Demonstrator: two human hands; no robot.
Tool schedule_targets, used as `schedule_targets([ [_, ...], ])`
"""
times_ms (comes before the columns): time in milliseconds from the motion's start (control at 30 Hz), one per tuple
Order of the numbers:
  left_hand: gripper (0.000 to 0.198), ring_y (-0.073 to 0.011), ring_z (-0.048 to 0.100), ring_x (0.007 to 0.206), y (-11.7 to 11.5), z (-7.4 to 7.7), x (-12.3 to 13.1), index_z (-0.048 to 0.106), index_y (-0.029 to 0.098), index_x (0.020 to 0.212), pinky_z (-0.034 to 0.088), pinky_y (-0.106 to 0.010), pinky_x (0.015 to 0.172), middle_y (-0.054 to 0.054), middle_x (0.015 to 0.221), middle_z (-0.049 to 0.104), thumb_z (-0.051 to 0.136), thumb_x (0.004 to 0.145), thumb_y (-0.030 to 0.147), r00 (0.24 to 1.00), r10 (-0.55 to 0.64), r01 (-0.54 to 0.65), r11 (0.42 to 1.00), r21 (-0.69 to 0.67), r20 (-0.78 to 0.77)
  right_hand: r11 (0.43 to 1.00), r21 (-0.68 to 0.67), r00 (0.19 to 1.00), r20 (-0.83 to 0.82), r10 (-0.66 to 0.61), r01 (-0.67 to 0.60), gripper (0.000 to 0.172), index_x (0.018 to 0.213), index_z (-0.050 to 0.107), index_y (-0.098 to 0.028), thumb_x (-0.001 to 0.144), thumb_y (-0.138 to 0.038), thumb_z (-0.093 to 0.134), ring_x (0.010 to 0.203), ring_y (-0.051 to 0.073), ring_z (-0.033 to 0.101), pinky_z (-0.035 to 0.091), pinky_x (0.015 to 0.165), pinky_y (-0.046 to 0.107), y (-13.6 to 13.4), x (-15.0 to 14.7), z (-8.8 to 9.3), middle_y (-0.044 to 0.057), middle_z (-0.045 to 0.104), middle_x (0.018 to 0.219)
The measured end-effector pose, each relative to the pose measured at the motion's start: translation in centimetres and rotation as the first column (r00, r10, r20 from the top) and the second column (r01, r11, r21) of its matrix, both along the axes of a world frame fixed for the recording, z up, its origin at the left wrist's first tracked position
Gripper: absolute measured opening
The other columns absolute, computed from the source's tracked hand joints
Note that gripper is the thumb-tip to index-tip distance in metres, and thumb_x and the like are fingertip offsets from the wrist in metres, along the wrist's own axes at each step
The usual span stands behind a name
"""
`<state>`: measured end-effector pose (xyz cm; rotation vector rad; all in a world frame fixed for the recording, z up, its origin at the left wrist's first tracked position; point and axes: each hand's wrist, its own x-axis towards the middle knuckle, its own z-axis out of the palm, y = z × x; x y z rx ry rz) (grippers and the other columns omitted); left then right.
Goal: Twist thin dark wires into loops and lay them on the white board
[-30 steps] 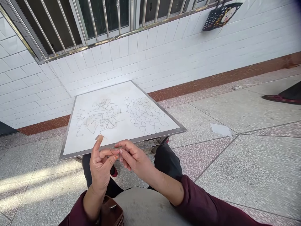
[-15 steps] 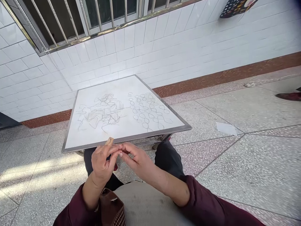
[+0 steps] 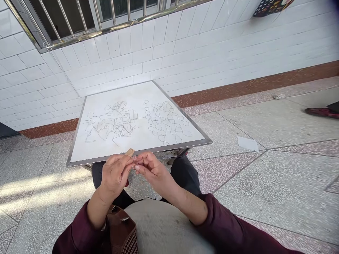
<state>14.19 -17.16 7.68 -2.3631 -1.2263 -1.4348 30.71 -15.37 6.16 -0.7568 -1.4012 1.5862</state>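
Observation:
Over the table's near edge, my left hand (image 3: 114,173) and my right hand (image 3: 153,173) meet, fingertips pinched close together. A thin dark wire (image 3: 134,157) shows faintly between them; most of it is hidden by the fingers. A tan strip or wrap (image 3: 129,152) sticks up at a finger of my left hand; I cannot tell whether it is tape. Beyond the hands, on the white tabletop (image 3: 106,153), lies a loose tangle of bent thin wires (image 3: 123,123) on the left. To the right lie several wires twisted into rounded loops (image 3: 164,121), spread in rows.
The table has a grey metal rim (image 3: 169,147). A white tiled wall (image 3: 169,60) with a barred window (image 3: 106,21) stands behind it. On the floor at right are a white paper (image 3: 248,144) and a person's dark red shoe (image 3: 321,113). A brown bag (image 3: 120,229) rests by my lap.
The view has shifted slightly, and the hands sit a little higher against the table edge. The tan strip has tilted to the right. Both hands stay pinched together.

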Motion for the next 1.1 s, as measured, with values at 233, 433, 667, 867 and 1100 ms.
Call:
schedule_targets([
  [233, 0.061, -0.0157, 0.067, 0.09, 0.2, 0.3, -0.6, 0.043, 0.029, 0.146, 0.058, -0.029, 0.078, -0.003, 0.101, 0.076, 0.059, 0.092, 0.009, 0.994, -0.099, 0.095, 0.989, -0.116, -0.034, 0.999, 0.005, 0.999, -0.012, -0.037, 0.037, 0.016, 0.096, 0.05, -0.024, 0.091, -0.034, 0.061, 0.076, 0.014, 0.06, 0.049, 0.071, 0.031, 0.3, 0.4, 0.0, -0.001, 0.067, 0.084],
  [433, 0.062, -0.0147, 0.064, 0.085, 0.5, -0.1, -0.8, 0.04, 0.032, 0.147, 0.056, -0.031, 0.078, 0.0, 0.091, 0.073, 0.057, 0.093, 0.009, 0.995, -0.093, 0.088, 0.982, -0.17, -0.024, 0.999, 0.03, 0.999, 0.037, 0.026, -0.027, 0.016, 0.096, 0.056, -0.023, 0.088, -0.033, 0.065, 0.075, 0.013, 0.06, 0.05, 0.07, 0.03, 0.9, 1.1, 0.1, 0.001, 0.067, 0.089],
  [667, 0.053, -0.0165, 0.063, 0.086, 0.2, -0.4, -1.1, 0.044, 0.031, 0.145, 0.055, -0.033, 0.079, 0.0, 0.087, 0.071, 0.055, 0.095, 0.017, 0.998, -0.021, 0.041, 0.937, -0.346, 0.062, 0.994, 0.091, 0.979, 0.197, 0.044, -0.063, 0.01, 0.094, 0.065, -0.023, 0.09, -0.031, 0.061, 0.073, 0.014, 0.06, 0.052, 0.072, 0.031, 1.2, 1.4, 0.1, 0.0, 0.066, 0.08],
  [867, 0.056, -0.0165, 0.061, 0.083, 0.3, 0.0, -1.1, 0.04, 0.032, 0.147, 0.054, -0.032, 0.077, 0.001, 0.085, 0.071, 0.054, 0.095, 0.017, 0.999, -0.048, 0.045, 0.94, -0.338, -0.001, 0.991, 0.124, 0.979, 0.204, 0.027, -0.054, 0.011, 0.089, 0.068, -0.023, 0.089, -0.033, 0.062, 0.071, 0.015, 0.06, 0.052, 0.07, 0.031, 1.5, 1.3, -0.3, 0.0, 0.067, 0.08],
  [1100, 0.06, -0.0167, 0.06, 0.083, 0.3, -0.2, -1.8, 0.037, 0.032, 0.149, 0.053, -0.034, 0.082, 0.002, 0.081, 0.068, 0.055, 0.094, 0.015, 0.999, -0.041, 0.049, 0.909, -0.413, 0.029, 0.931, 0.348, 0.942, 0.335, -0.014, -0.11, 0.019, 0.1, 0.073, -0.027, 0.095, -0.032, 0.055, 0.063, 0.013, 0.057, 0.049, 0.063, 0.029, 2.5, 2.4, -0.5, 0.001, 0.066, 0.082],
])
